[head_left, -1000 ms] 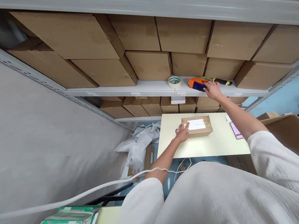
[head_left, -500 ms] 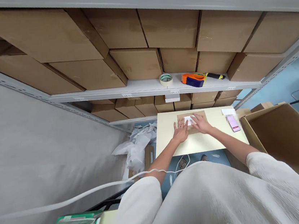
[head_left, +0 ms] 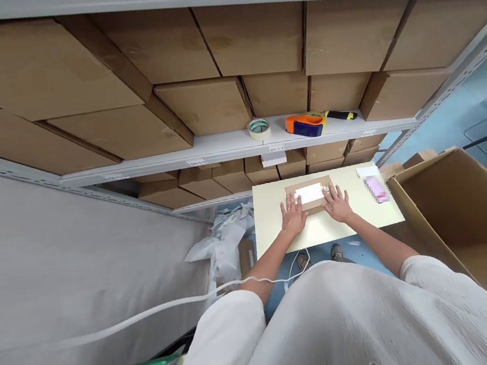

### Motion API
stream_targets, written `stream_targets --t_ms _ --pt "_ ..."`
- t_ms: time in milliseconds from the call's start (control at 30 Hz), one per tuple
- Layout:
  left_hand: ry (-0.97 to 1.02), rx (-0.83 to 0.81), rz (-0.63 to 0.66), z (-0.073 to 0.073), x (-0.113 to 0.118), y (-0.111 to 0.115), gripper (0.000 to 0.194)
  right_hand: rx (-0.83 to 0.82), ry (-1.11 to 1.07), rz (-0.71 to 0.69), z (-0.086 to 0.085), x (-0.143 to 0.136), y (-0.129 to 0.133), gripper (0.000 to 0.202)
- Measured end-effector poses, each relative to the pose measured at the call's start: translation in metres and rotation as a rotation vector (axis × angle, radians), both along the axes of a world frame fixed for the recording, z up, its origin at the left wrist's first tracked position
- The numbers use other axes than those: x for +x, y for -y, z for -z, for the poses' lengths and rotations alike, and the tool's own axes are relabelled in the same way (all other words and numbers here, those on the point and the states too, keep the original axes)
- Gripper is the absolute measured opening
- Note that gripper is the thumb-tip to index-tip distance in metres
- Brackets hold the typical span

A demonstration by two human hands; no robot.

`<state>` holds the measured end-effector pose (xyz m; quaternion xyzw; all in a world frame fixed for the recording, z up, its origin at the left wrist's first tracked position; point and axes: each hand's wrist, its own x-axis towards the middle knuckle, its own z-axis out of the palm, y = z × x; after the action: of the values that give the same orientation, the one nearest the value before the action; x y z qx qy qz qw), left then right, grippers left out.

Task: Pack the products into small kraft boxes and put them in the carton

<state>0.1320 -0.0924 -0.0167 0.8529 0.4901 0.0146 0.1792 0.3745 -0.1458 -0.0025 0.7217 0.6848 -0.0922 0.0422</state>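
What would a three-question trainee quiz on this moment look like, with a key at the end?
1. True or false: the person's left hand and right hand both rest on the small cardboard box.
2. Multiple choice: on the shelf, what lies just left, in the picture, of the orange-and-blue tool?
a) a phone
b) a roll of tape
c) a green carton
3. Fill the gap: as pictured, the large open box stands at the table's ____ end.

Key: 1 true; 2 b; 3 right.
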Motion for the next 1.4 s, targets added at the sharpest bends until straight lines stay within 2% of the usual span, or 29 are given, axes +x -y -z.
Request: stream_targets --t_ms 100,233,400,600,800,967,1100,1233,1400 --pt "0.028 -0.021 0.02 -0.001 0.004 -0.002 0.079 -0.007 -0.039 0.039 0.001 0.004 0.009 0.072" --pt "0.059 -0.055 -0.015 -0.01 0.019 -0.004 0.083 0.009 -0.078 0.056 -0.003 0.012 0.013 0.068" --pt "0.137 -0.032 0.0 -0.024 0.049 -0.003 0.069 0.095 -0.136 0.1 -0.01 0.045 0.02 0.059" --pt "0.199 -0.015 0.153 -0.033 0.101 0.003 0.056 0.092 -0.179 0.222 -0.008 0.117 0.033 0.053" --pt "0.24 -0.032 0.271 -0.037 0.179 0.001 0.052 0.029 -0.187 0.261 -0.014 0.217 0.023 0.047" --pt "0.257 -0.124 0.31 -0.031 0.246 -0.009 0.053 -0.062 -0.202 0.33 -0.019 0.303 0.003 0.045" --pt "0.252 -0.233 0.244 -0.019 0.293 -0.011 0.05 -0.14 -0.195 0.385 -0.01 0.352 -0.016 0.044" --pt "0.236 -0.293 0.179 -0.008 0.328 -0.012 0.048 -0.215 -0.167 0.377 0.006 0.381 -0.04 0.039" --pt "0.245 -0.314 0.133 0.006 0.356 -0.021 0.051 -0.295 -0.146 0.334 0.032 0.397 -0.072 0.034"
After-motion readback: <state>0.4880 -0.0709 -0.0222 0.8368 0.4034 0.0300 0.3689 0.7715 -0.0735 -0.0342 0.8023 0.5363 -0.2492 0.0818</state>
